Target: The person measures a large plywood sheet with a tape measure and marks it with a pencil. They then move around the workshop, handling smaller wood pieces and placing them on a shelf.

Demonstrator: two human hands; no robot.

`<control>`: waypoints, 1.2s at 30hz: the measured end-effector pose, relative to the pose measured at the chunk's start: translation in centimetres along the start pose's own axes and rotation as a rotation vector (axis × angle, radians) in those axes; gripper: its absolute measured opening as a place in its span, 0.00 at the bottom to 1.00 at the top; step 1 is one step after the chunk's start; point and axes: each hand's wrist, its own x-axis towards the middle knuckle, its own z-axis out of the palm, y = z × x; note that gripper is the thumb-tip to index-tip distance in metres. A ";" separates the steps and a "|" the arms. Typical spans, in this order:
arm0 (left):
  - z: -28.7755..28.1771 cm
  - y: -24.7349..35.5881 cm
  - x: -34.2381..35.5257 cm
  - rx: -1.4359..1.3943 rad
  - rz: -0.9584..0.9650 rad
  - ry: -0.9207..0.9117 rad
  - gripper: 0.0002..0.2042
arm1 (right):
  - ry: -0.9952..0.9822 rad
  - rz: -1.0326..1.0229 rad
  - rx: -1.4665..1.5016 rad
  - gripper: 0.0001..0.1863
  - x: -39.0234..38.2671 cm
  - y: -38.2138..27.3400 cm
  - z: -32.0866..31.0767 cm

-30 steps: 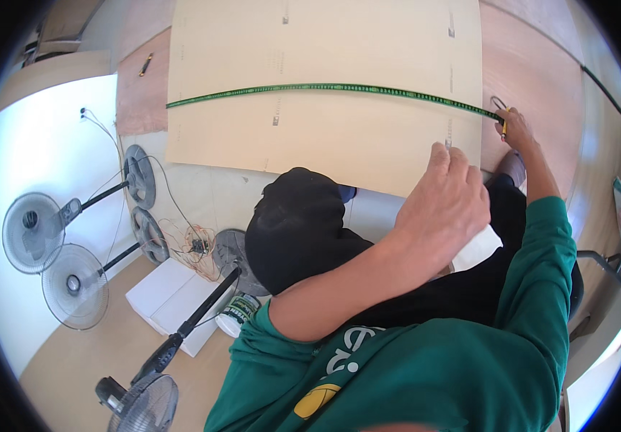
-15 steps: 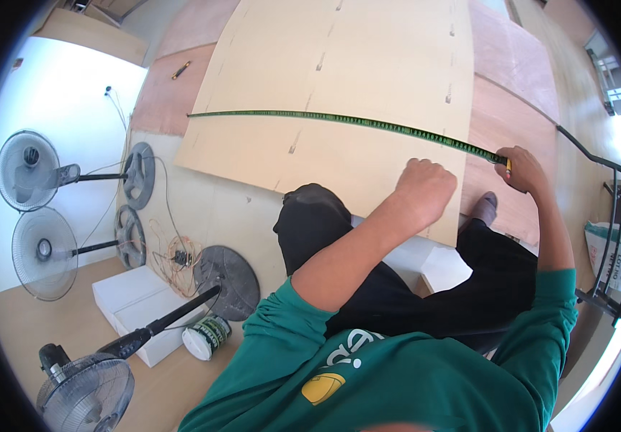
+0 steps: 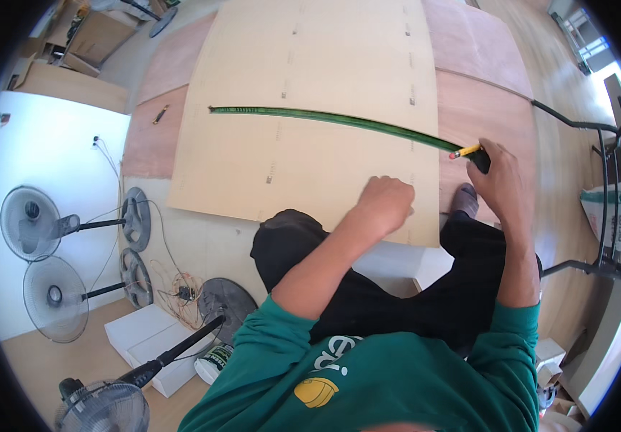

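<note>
Since the earlier frame, the free end of the green tape measure (image 3: 368, 124) has shifted rightward from the left edge of the tan board (image 3: 346, 57) and now lies inside that edge. Its blade is extended across the board, passing over the right edge to the dark case (image 3: 479, 163).

Right hand (image 3: 496, 173): closed around the case, just beyond the board's right edge, above the pinkish panels (image 3: 480, 108). A yellow pencil (image 3: 467, 150) with a pink end is held in the same grip, pointing left across the case.

Left hand (image 3: 388, 203): fingers curled under, back of the hand uppermost, over the near part of the board. Whether it holds anything or touches the board cannot be told.

Surroundings: a yellow-and-black tool (image 3: 160, 114) lies on the panels left of the board. Standing fans (image 3: 29, 219) and a white box (image 3: 141, 333) occupy the left side.
</note>
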 end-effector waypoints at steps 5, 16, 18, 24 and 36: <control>-1.0 -0.1 0.7 0.001 -0.106 -0.003 0.18 | -0.059 0.090 0.218 0.21 0.9 -0.1 -0.4; 0.2 1.9 3.4 -1.717 -0.312 0.026 0.32 | 0.170 -0.180 0.544 0.19 -0.5 -2.2 0.8; -0.1 1.8 3.4 -1.949 -0.059 -0.088 0.31 | 0.056 -0.179 0.595 0.20 -1.2 -3.3 1.1; -0.6 2.4 2.3 -2.264 -0.276 0.061 0.34 | 0.126 -0.182 0.613 0.22 -1.6 -4.8 1.4; 0.9 5.4 0.9 -2.307 -0.209 0.027 0.29 | 0.264 -0.348 0.650 0.11 -3.0 -6.3 3.8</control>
